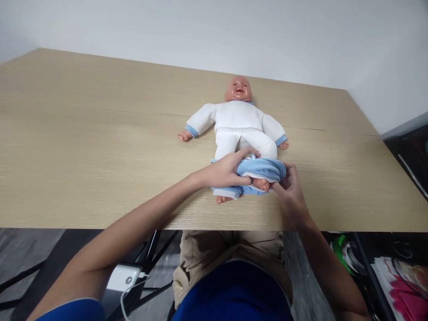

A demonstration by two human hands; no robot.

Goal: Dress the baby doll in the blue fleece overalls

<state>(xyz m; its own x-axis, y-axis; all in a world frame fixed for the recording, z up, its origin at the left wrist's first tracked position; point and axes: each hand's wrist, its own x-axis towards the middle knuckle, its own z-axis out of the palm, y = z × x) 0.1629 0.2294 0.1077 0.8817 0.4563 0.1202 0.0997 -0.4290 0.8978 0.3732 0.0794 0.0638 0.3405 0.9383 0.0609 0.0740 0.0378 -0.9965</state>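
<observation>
The doll (239, 117) lay face up on the table (117, 169), its feet near the front edge. The left hand (229, 170) and right hand (292, 191) held opposite sides of the blue garment (262, 167), bunched around one lower leg. The cloth was judged light, soft and yielding, best gripped at its gathered rim; the bare foot (261, 184) appeared firm, probably smooth.

The person wears a blue shirt (234, 294) with short, pale-edged sleeves (73, 311) and creased tan trousers (197, 254); the hands (229, 170) are bare.
</observation>
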